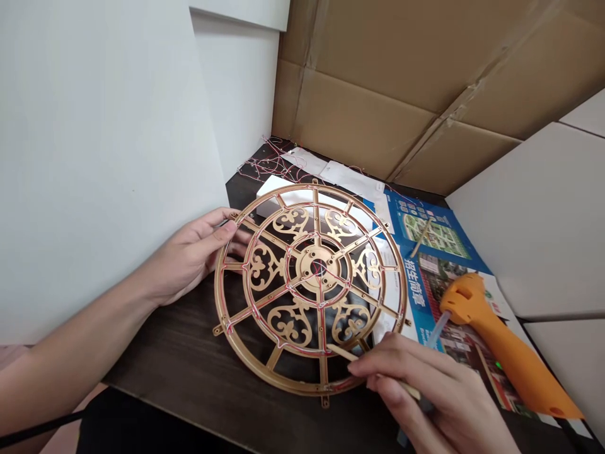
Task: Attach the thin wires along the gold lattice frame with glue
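A round gold openwork frame with spokes, scroll patterns and thin red and white wires along its ribs lies on the dark table. My left hand grips its left rim with fingers and thumb. My right hand is at the frame's near right edge and pinches a thin wooden stick, whose tip rests on the lower inner ring. The same hand also seems to hold the orange glue gun, its clear nozzle pointing towards the frame.
Blue printed leaflets lie under and beside the glue gun at right. White papers and loose red wires sit behind the frame. A cardboard sheet stands at the back, white panels on both sides.
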`<state>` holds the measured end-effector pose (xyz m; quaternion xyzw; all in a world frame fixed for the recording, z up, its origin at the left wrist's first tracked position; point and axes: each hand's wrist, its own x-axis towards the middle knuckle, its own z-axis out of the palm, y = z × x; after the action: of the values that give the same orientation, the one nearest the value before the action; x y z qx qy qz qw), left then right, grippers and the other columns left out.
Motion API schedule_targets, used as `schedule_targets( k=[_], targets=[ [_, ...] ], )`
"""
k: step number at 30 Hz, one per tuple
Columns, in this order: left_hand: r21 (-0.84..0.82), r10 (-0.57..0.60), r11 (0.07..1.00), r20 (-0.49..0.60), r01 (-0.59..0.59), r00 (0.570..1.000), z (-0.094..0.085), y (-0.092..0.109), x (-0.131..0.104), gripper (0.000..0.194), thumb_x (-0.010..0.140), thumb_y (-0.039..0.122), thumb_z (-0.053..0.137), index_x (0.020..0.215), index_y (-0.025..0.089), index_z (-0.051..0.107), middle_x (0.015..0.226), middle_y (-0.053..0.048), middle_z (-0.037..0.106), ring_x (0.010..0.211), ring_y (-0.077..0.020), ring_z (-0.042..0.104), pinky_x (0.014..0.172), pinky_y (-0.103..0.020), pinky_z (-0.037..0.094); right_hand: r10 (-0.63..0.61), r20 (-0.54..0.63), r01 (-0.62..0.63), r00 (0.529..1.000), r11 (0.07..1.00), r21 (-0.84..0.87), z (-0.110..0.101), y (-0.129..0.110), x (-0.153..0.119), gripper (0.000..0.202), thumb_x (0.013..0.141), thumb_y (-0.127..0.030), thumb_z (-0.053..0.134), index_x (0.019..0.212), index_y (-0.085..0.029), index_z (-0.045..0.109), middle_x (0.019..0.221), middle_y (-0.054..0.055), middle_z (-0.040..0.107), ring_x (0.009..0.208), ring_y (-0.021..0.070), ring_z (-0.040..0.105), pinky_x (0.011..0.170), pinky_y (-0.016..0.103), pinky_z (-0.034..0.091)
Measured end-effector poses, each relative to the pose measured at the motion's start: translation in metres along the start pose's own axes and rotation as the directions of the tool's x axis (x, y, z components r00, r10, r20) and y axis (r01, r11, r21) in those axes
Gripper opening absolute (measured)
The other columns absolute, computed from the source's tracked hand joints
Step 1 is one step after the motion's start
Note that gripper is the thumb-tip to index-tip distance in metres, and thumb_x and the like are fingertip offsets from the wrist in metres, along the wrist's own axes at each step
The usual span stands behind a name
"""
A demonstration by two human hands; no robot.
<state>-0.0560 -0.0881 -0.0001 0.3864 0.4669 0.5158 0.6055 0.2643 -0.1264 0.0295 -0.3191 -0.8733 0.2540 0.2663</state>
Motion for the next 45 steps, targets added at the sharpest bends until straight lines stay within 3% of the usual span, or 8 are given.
schedule_targets(
  k=[6, 13, 23, 30, 45],
  targets=[
    [-0.006, 0.01, 1.0, 0.004, -0.01, 1.0, 0.001, 0.0, 0.001, 0.012, 0.099, 0.026, 0.059, 0.101, 0.019, 0.069, 0.098, -0.005, 0.078, 0.073, -0.016, 0.07, 0.067, -0.025, 0.061, 0.128, -0.038, -0.119, 0.991, 0.976, 0.183, -0.005, -0.004, -0.006, 0.016, 0.103, -0.028, 0.051, 0.103, -0.032, 0.067, 0.075, 0.0, 0.07, 0.064, 0.0137, 0.067, 0.058, 0.021, 0.055],
    [0.009, 0.0, 1.0, 0.011, 0.0, 1.0, 0.0, 0.0, 0.001, 0.016, 0.099, 0.028, 0.059, 0.109, 0.018, 0.067, 0.102, -0.007, 0.078, 0.079, -0.0195, 0.073, 0.065, -0.028, 0.063, 0.079, -0.11, -0.078, 0.991, 0.997, 0.017, 0.003, -0.001, 0.0, 0.021, 0.095, -0.016, 0.056, 0.109, -0.03, 0.066, 0.084, 0.002, 0.072, 0.072, 0.0153, 0.07, 0.061, 0.022, 0.058],
    [0.004, 0.017, 1.0, 0.046, -0.018, 0.999, 0.0, 0.0, 0.002, 0.016, 0.099, 0.027, 0.06, 0.108, 0.016, 0.066, 0.101, -0.007, 0.078, 0.075, -0.0168, 0.073, 0.061, -0.023, 0.064, 0.056, -0.196, -0.055, 0.979, 0.998, 0.009, 0.009, 0.009, -0.001, 0.021, 0.099, -0.013, 0.049, 0.108, -0.023, 0.065, 0.088, 0.001, 0.069, 0.072, 0.0086, 0.066, 0.062, 0.015, 0.056],
    [-0.007, 0.033, 0.999, 0.062, -0.033, 0.998, -0.001, -0.001, 0.002, 0.016, 0.099, 0.027, 0.061, 0.109, 0.016, 0.066, 0.101, -0.008, 0.078, 0.073, -0.016, 0.073, 0.059, -0.024, 0.064, -0.08, -0.107, 0.069, 0.991, 0.993, -0.097, 0.009, 0.006, 0.005, 0.022, 0.095, -0.011, 0.048, 0.106, -0.02, 0.065, 0.091, 0.002, 0.069, 0.085, 0.0079, 0.069, 0.073, 0.013, 0.055],
    [-0.013, 0.06, 0.998, 0.105, -0.059, 0.993, -0.005, -0.004, 0.007, 0.016, 0.101, 0.026, 0.058, 0.111, 0.018, 0.067, 0.098, -0.007, 0.08, 0.071, -0.0125, 0.073, 0.062, -0.022, 0.065, -0.104, -0.057, 0.096, 0.993, 0.987, -0.127, 0.013, 0.008, 0.007, 0.026, 0.092, -0.006, 0.046, 0.103, -0.021, 0.064, 0.095, 0.003, 0.065, 0.089, 0.0082, 0.067, 0.075, 0.016, 0.053]
  ],
)
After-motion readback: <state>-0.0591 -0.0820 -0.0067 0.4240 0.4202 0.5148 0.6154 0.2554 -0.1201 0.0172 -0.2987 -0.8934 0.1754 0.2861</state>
